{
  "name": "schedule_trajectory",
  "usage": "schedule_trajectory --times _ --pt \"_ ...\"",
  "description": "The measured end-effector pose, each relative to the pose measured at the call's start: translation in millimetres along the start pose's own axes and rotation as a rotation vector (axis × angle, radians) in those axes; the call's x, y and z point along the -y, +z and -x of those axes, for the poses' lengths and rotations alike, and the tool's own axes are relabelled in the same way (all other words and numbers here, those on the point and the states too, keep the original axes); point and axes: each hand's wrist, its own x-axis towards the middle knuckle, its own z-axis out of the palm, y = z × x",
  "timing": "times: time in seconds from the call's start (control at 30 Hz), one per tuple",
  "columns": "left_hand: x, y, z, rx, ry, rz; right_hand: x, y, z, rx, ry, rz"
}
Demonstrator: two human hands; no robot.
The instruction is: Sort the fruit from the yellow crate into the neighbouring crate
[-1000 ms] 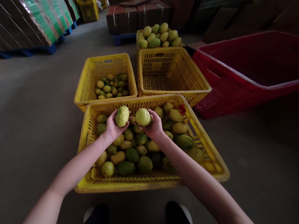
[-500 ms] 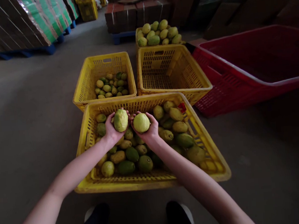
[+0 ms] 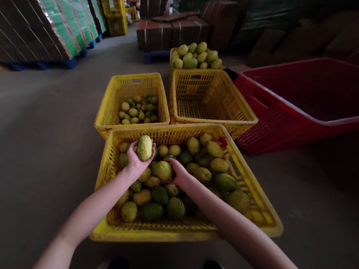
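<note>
My left hand is closed around a ribbed, yellow-green oval fruit, palm up, over the left half of the front yellow crate. Lower down, my right hand grips another yellow-green fruit from its right side, down among the fruit in that crate. Part of the right fingers is hidden behind this fruit. Around both hands lie several similar fruits, some yellowish, others dark green like the green fruit below my right hand. A small red piece shows at the crate's right inner side.
Behind stand a yellow crate partly filled with fruit and a bare-bottomed yellow crate. Farther back, a heaped crate holds more fruit. A large red bin is at right. Strapped cartons and wrapped pallet stacks stand behind.
My right hand has lowered from beside my left hand into the front crate with its fruit, which now lies more tilted. The left hand still holds its fruit aloft. The view has tipped up slightly.
</note>
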Motion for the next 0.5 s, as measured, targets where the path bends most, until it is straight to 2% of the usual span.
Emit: schedule_trajectory --times 0.07,0.13,0.23,0.3,0.4,0.47,0.5 --pt "-2.6 1.6 -2.7 -0.023 0.041 0.006 20.0 10.6 13.8 -0.026 -0.115 -0.017" --pt "-3.9 1.9 -5.8 -0.052 0.066 0.015 50.5 30.4 29.3 0.016 -0.268 -0.062" --pt "-1.7 -0.5 -8.9 -0.078 0.041 0.007 96.7 66.1 44.3 0.294 -0.644 -0.148" --pt "2.2 -3.0 -8.6 -0.093 -0.004 -0.031 112.7 79.6 44.7 0.328 -0.762 -0.074" --pt "11.0 -6.9 -6.5 -0.107 -0.072 -0.138 105.3 67.3 31.5 0.242 -0.863 0.162" --pt "19.2 -10.7 -6.0 -0.104 -0.141 -0.248 87.3 38.3 16.6 0.143 -0.998 0.380" --pt "24.2 -13.4 -6.3 -0.107 -0.186 -0.306 77.5 19.9 9.0 0.047 -1.097 0.517"
